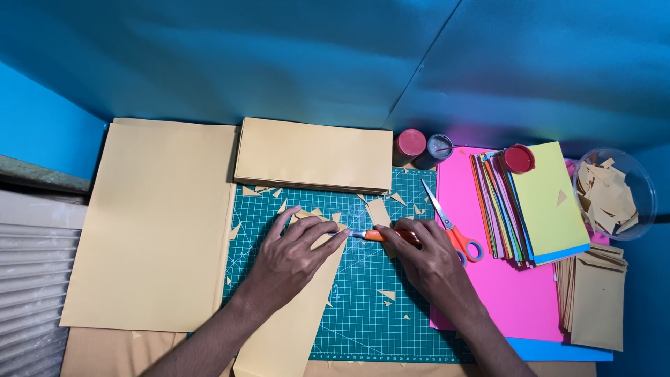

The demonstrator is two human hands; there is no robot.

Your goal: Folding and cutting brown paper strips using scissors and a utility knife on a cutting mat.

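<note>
Green cutting mat (pixel 363 293), centre of tabletop: tan paper strip (pixel 293 314) laid across its left half toward the near edge. Left hand (pixel 293 255) flat on strip, fingers spread wide. Right hand (pixel 426 258) closed around orange craft knife (pixel 370 235), blade at strip's upper edge. Orange-handled scissors (pixel 452 227) just beside, at mat's right edge. Tan scraps scattered.

L hand (pixel 293 251) flat on tan paper (pixel 296 314) | R hand (pixel 426 255) grips orange knife (pixel 380 236)
</note>
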